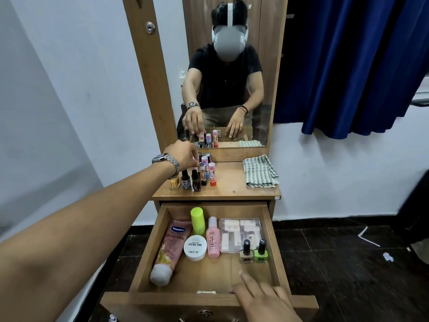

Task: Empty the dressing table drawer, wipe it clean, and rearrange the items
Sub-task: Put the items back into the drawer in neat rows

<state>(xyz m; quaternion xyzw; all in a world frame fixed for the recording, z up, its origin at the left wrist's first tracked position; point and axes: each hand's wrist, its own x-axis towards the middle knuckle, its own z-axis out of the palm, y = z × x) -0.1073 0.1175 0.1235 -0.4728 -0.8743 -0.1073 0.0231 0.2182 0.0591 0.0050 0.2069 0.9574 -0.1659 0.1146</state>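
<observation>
Drawer [148,247] is pulled out, front edge toward the camera, still part full. Inside: Vaseline tube [169,249] lying along the left wall, white nail polish remover tub [195,247] beside it, green-capped bottle [197,218] and pink bottle [213,238] behind and right of the tub, clear box [241,233] at right rear, two polish bottles [254,251] upright in front of the box. Front floor of the drawer is bare wood.

Bench [232,189] top above the drawer carries a tight cluster at its left: polish bottles [190,181] in front, lip balm sticks [210,171] behind, all upright. Probably bunched there to leave room for the rest and keep the small stuff from rolling. Striped cloth [260,171] lies folded at the right of the bench, well apart from the cluster, likely parked for the wipe step.

Left hand [183,155] reaches over the back of the cluster, fingertips pinched at a small item at the rear row; grip looks closed on it, but what exactly it holds I cannot tell, fingers hide it. Mirror [227,73] shows the same pinch over the sticks.

Right hand [262,296] rests flat on the drawer's front right rim, fingers spread, grip released, holding nothing. Likely steadying the drawer. Nearest drawer items to it are the two polish bottles, near but apart.

Judgement: emptying stage, about half done; wipe not yet started.
</observation>
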